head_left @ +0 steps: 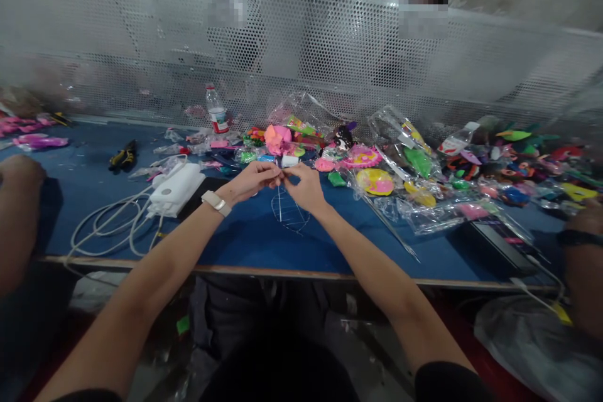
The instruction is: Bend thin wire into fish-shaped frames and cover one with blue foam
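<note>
A thin wire frame (279, 204), rounded like a leaf with a straight wire down its middle, hangs over the blue table in front of me. My left hand (255, 179), with a pale-banded watch (217, 203) on its wrist, pinches the top of this frame. Closed beside it, fingertips nearly touching, my right hand (305, 187) pinches the same spot. What exactly lies between the fingertips is too small to make out. Just behind the hands are a white roll-like piece (292, 161) and a pink-orange clay-like lump (277, 138).
Bagged colourful pieces (374, 182) crowd the table's back. Loose straight wires (393, 229) lie right. Left are a white power bank (175, 190) with coiled cable, pliers (123, 157) and a bottle (217, 113). A perforated metal screen (292, 44) stands behind; other people's arms show at both sides.
</note>
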The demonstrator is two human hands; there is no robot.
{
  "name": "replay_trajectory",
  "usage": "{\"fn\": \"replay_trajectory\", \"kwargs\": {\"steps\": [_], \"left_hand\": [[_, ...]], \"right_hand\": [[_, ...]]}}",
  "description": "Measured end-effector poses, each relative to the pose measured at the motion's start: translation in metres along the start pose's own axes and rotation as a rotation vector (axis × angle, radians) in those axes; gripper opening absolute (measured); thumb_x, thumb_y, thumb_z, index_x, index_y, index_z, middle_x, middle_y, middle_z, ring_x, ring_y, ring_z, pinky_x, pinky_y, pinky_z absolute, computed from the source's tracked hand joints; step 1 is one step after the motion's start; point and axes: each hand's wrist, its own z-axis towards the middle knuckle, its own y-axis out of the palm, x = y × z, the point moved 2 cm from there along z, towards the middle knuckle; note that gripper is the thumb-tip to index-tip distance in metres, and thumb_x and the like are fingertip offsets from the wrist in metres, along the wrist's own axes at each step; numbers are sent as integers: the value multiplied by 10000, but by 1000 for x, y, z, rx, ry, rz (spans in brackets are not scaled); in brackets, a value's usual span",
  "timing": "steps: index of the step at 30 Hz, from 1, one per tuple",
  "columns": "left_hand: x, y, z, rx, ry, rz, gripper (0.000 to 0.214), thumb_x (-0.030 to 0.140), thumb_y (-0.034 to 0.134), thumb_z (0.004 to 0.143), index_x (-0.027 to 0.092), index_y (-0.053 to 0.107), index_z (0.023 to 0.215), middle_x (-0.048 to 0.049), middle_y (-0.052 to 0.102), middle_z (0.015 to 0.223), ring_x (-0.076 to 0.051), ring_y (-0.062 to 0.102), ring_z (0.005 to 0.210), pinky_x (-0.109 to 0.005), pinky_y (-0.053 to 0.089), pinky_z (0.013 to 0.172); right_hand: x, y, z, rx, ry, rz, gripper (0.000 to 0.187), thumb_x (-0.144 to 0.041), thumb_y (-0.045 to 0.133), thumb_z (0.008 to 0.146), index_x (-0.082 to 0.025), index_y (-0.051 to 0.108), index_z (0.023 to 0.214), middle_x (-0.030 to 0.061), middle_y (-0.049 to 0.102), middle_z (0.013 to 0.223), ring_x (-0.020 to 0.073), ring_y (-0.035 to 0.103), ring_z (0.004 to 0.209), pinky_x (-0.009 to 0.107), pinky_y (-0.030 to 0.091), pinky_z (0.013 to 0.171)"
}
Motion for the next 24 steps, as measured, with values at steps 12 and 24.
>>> {"fn": "replay_trajectory", "kwargs": {"steps": [12,24], "left_hand": [[10,3,-16,-475,-166,125,467,628,901,810,170,807,803,-38,635,565,-131,544,544,-250,413,508],[6,3,-13,-518,-206,188,349,532,865,873,184,846,852,-53,693,625,-127,583,566,-239,439,544]], "right_hand": [[28,-67,8,118,-488,-397,259,-168,645,1094,-350,803,1189,3,809,1206,254,657,1263,442,484,1069],[7,-60,6,-44,-426,-356,296,-155,604,1100,-357,794,1207,26,737,1395,279,620,1345,491,487,1135]]}}
